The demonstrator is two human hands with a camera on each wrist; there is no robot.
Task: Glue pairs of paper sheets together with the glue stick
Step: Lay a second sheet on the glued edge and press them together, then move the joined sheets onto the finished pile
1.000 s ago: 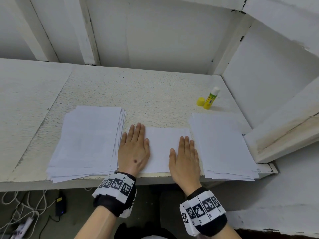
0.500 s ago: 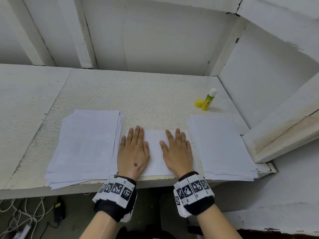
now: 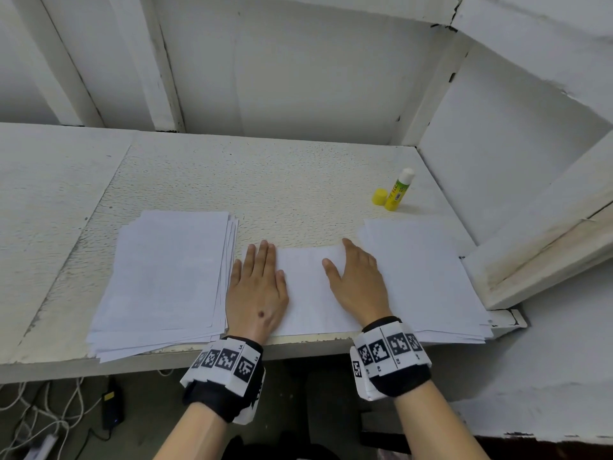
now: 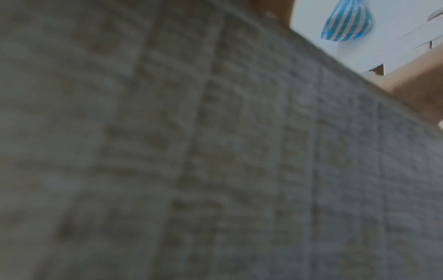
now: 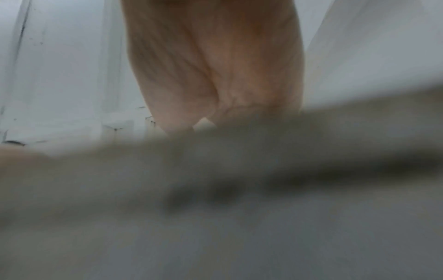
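A white paper sheet (image 3: 308, 293) lies flat at the shelf's front edge, between two stacks. My left hand (image 3: 257, 283) presses flat on its left side, fingers straight. On the sheet's right side rests my right hand (image 3: 356, 283), flat with the thumb spread toward the middle. An uncapped glue stick (image 3: 399, 190), yellow and green, stands at the back right, its yellow cap (image 3: 379, 196) beside it. The left wrist view is filled by blurred paper; the right wrist view shows a blurred palm (image 5: 215, 66) over the paper.
A thick paper stack (image 3: 166, 280) lies left of my hands and a thinner one (image 3: 428, 277) to the right. White walls close the back and right of the shelf (image 3: 265, 187). Cables (image 3: 49, 413) lie on the floor below. A blue striped bag (image 4: 347, 22) hangs behind.
My right hand slid from the sheet's near right part to the middle and then out to its right edge, smoothing it. The left hand stayed pressed in place.
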